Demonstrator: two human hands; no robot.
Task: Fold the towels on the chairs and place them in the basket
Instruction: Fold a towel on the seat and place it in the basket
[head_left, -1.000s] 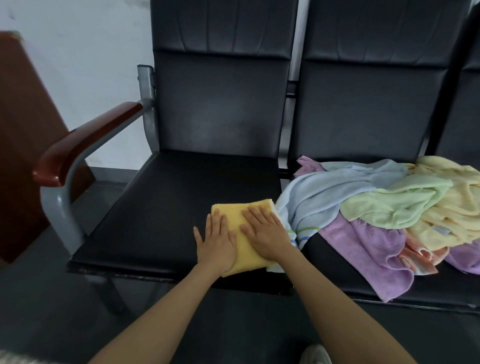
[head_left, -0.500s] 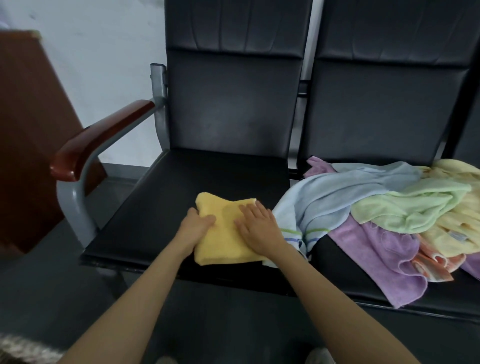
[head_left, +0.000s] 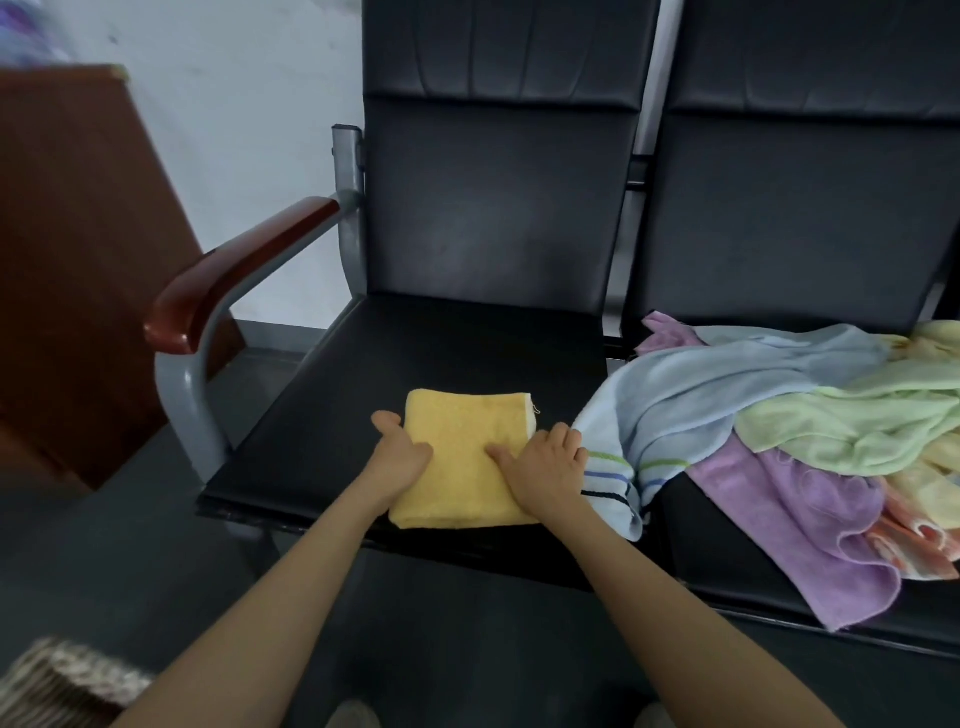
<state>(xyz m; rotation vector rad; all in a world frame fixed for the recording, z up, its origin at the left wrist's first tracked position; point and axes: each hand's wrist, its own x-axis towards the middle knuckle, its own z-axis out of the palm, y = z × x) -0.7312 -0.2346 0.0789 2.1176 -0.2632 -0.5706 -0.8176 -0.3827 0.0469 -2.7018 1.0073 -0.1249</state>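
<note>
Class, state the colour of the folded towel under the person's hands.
Yellow: the folded towel on the left seat, seen in the head view.

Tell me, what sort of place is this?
Probably a waiting area or office lobby: linked black padded seats on a grey metal frame with a red-brown wooden armrest, a plain white wall and a brown wooden cabinet.

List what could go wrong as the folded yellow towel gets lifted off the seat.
The left hand and right hand grip only the side edges of the yellow towel, so its layers may sag open. The blue towel touches the right hand and could be dragged along. The basket sits low, barely in view.
</note>
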